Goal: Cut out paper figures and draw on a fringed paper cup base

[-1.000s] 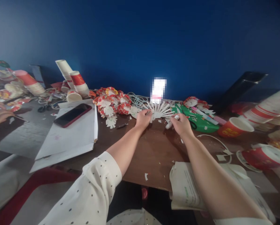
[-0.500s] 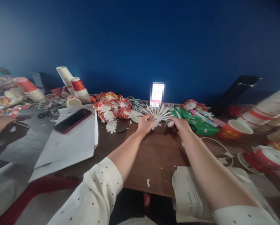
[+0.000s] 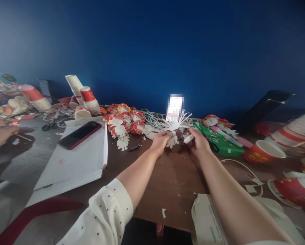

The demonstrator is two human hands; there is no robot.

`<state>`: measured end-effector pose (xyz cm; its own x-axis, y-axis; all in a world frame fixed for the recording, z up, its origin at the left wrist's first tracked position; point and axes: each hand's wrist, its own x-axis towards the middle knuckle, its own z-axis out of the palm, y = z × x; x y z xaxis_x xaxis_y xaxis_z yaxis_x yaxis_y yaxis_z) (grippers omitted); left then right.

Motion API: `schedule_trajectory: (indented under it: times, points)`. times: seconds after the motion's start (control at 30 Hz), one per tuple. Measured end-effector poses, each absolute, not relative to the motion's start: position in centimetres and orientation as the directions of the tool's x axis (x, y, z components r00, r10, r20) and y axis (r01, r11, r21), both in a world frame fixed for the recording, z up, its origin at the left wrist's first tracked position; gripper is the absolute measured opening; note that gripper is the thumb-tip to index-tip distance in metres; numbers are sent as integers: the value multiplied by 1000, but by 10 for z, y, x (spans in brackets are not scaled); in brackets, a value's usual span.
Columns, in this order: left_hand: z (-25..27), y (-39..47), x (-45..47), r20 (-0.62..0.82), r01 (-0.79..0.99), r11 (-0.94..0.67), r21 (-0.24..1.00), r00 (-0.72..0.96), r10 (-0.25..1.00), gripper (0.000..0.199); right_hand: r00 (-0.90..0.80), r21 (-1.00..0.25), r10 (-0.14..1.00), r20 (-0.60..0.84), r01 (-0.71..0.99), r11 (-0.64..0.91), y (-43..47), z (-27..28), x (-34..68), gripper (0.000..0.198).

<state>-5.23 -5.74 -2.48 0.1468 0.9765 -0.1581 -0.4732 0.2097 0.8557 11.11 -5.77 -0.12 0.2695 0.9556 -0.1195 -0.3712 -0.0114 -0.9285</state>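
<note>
My left hand (image 3: 161, 143) is closed, pinching a white paper cutout (image 3: 174, 126) by its lower edge. The cutout's thin strips fan out and curl upward. To its right, my right hand (image 3: 198, 140) is closed round a short white cylindrical object (image 3: 188, 139), whose exact kind I cannot make out. Something dark and thin shows beside that object, close to the cutout. Below the cutout, between my hands, is a white petal-shaped paper piece (image 3: 172, 141). A heap of red-and-white paper flowers (image 3: 124, 120) lies left of my hands.
A phone (image 3: 79, 135) rests on a white board (image 3: 73, 163) at left. Stacked paper cups (image 3: 88, 98) stand behind. On the right are a green sheet (image 3: 225, 144), a red cup (image 3: 263, 151) and a cable. Another person's hand (image 3: 1, 131) holds a thin stick at far left.
The paper cutout has tilted, its strips now curving upward rather than facing me flat. My right hand has turned slightly, showing more of the white object. The view has shifted a little.
</note>
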Motion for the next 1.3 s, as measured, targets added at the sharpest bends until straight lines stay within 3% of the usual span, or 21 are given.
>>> schedule_trajectory:
  times: [0.23, 0.53, 0.63, 0.77, 0.9, 1.0, 1.13, 1.2, 1.3]
  points:
    - [-14, -54, -58, -211, -658, 284, 697, 190, 959, 16, 257, -951, 964, -67, -309, 17, -61, 1, 108, 35]
    - [-12, -50, -57, -273, -663, 186, 725, -29, 962, 15, 184, -986, 981, 62, 164, 31, -70, 6, 121, 39]
    - [-11, -50, -59, -227, -665, 136, 734, -52, 973, 20, 154, -912, 988, 19, 407, -46, -67, 3, 125, 30]
    - [-13, -50, -59, -170, -629, 121, 768, -17, 985, 28, 132, -744, 987, 87, 668, -24, -66, 6, 125, 9]
    - [-15, -50, -57, -137, -593, 115, 797, 8, 991, 30, 194, -659, 955, 224, 752, 2, -71, 16, 121, 23]
    - [-17, -50, -55, -99, -588, 99, 803, 31, 995, 33, 200, -765, 938, 284, 637, 96, -77, 22, 111, 25]
    - [-20, -52, -52, -51, -562, 89, 822, 83, 995, 38, 271, -992, 962, -43, 105, -74, -78, 19, 91, 35]
    - [-21, -53, -51, -52, -519, 102, 849, 111, 992, 39, 294, -987, 945, -147, -107, -120, -77, 15, 85, 35]
    - [-22, -56, -49, -33, -470, 87, 878, 122, 992, 38, 327, -967, 929, -171, -235, -96, -74, 12, 82, 31]
